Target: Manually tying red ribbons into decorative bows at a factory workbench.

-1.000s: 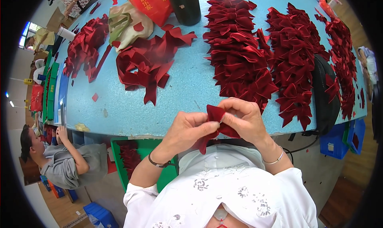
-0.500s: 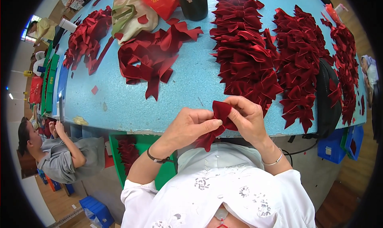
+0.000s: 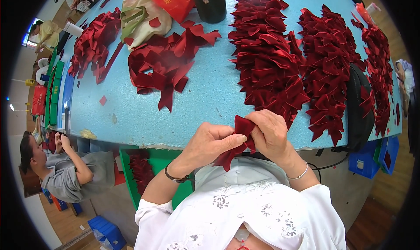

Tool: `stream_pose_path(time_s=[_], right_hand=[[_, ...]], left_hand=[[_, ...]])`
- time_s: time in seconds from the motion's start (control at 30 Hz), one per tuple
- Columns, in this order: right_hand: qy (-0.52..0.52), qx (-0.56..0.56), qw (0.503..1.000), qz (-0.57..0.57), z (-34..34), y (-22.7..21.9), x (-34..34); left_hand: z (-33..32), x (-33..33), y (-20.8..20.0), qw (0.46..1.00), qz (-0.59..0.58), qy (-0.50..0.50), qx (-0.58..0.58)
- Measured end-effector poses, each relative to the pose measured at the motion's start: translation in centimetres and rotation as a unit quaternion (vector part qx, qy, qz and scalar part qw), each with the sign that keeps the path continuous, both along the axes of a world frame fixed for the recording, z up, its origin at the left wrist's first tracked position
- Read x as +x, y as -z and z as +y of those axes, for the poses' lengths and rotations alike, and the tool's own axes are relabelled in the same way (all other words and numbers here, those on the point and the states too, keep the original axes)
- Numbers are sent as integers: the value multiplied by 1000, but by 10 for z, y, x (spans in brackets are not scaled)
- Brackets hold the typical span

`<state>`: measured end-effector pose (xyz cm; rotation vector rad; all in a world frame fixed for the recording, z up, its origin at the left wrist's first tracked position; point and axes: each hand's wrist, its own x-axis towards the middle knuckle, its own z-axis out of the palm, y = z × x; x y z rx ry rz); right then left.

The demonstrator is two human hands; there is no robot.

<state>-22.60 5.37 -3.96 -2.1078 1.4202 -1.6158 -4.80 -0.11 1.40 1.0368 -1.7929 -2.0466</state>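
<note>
Ribbons, bow piles, black bag around left hand and right hand, both tight on red velvet.

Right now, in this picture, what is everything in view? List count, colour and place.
Folded velvet ribbon piece: 1, dark red, between both grips
Long velvet bow rows: 3, dark red, table's right half
Loose ribbon heaps: 2, red, table's left half
Broad table: 1, light blue, ahead
Cloth bag: 1, cream with green handles, behind one heap
Shiny carrier bag: 1, red, top centre
Cylindrical bottle: 1, black, beside the carrier bag
Open plastic bin: 1, green, by left forearm
Plastic crates: several, blue, lower left and right
Co-worker in short-sleeved top: 1, grey, left

Some items near the rim are too small to list.

Embroidered blouse: 1, white, lower centre
Left grip: 1, bare, on the piece
Right grip: 1, bare, on the piece
</note>
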Motion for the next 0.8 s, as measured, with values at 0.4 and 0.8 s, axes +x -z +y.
stream_pose_path(time_s=[0.4, 0.8], right_hand=[[2, 214, 959, -185, 5, -2, 5], [-45, 70, 996, -33, -10, -3, 1]], left_hand=[[-3, -1, 12, 999, 7, -22, 27], [-9, 5, 16, 999, 1, 19, 51]])
